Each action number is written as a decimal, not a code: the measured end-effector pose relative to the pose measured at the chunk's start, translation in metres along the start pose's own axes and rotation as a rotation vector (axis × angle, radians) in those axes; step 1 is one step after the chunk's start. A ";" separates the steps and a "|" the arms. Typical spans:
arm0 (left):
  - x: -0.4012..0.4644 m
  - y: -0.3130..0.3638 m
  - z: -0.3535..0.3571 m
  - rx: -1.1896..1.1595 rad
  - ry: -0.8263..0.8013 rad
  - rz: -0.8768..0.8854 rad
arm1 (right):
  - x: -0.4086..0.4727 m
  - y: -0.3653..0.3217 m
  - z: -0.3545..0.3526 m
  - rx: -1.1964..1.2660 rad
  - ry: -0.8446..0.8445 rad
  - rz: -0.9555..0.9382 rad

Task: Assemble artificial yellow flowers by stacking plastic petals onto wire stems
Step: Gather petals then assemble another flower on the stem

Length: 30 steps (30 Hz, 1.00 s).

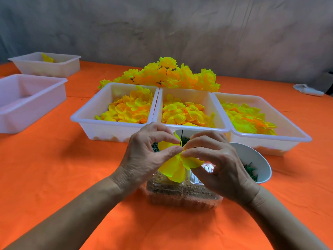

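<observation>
Between our hands we see thin, glossy plastic petals on a dark wire stem. Beyond them, smooth translucent white plastic trays; beneath, a clear plastic box on the matt orange cloth-covered surface.

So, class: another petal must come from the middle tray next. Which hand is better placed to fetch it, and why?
Probably the right hand. It pinches only the petals, and the middle tray lies just beyond it. The left hand seems to pinch the wire stem, so it should keep holding.
</observation>
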<state>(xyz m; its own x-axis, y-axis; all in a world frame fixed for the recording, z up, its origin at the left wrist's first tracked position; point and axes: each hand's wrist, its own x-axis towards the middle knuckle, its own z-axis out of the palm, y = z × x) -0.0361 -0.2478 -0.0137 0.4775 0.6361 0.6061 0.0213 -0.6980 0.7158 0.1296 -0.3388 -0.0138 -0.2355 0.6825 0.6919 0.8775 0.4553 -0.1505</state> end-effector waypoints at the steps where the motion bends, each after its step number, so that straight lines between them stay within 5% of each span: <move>1: 0.000 -0.001 0.001 -0.024 -0.007 -0.025 | 0.000 0.001 -0.001 -0.004 -0.007 0.005; 15: 0.005 -0.014 -0.001 0.053 -0.123 0.050 | -0.013 0.000 -0.011 0.226 -0.132 0.185; 19: 0.007 -0.008 0.001 0.080 -0.141 0.147 | -0.005 0.005 -0.018 0.381 0.033 0.314; 25: 0.009 -0.010 0.006 -0.023 -0.164 0.094 | 0.011 0.082 -0.035 0.107 0.288 0.577; 30: 0.012 -0.015 0.003 -0.048 -0.192 0.067 | 0.018 0.174 -0.061 -0.403 -0.045 1.160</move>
<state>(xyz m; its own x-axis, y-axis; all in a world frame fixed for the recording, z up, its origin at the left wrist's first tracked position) -0.0277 -0.2311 -0.0184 0.6349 0.5116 0.5790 -0.0554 -0.7172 0.6946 0.3039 -0.2819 0.0154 0.7632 0.5883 0.2672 0.6412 -0.6383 -0.4260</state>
